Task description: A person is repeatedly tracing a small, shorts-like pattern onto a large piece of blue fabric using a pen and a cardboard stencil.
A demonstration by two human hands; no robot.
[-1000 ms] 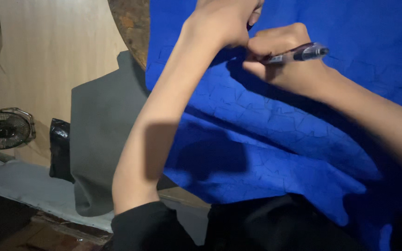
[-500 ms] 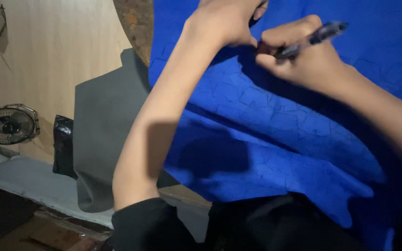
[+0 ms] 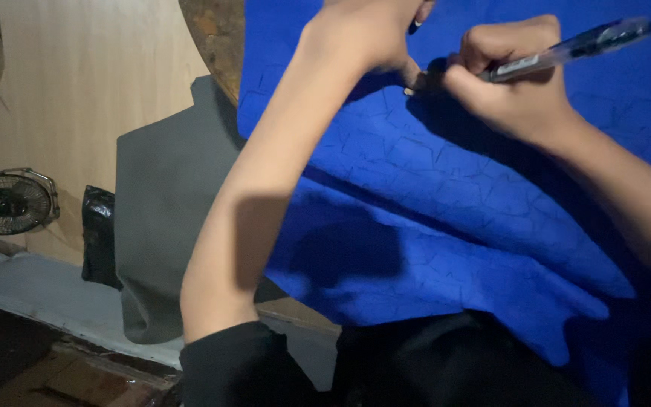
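Both hands (image 3: pixel 446 60) rest on the cloth (image 3: pixel 453 196) – pen (image 3: pixel 574 47) in the right, fan (image 3: pixel 7 202) far left

There are two hands, the left hand (image 3: pixel 367 34) and the right hand (image 3: pixel 510 83), one pen (image 3: pixel 574 49), one blue cloth (image 3: pixel 453 196), one grey cloth (image 3: pixel 167 203), one small fan (image 3: pixel 7 202) far left, one black bag (image 3: pixel 99 235).

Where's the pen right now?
In the head view, the pen is at upper right, held in the right hand over the blue fabric, its tip close to the left hand.
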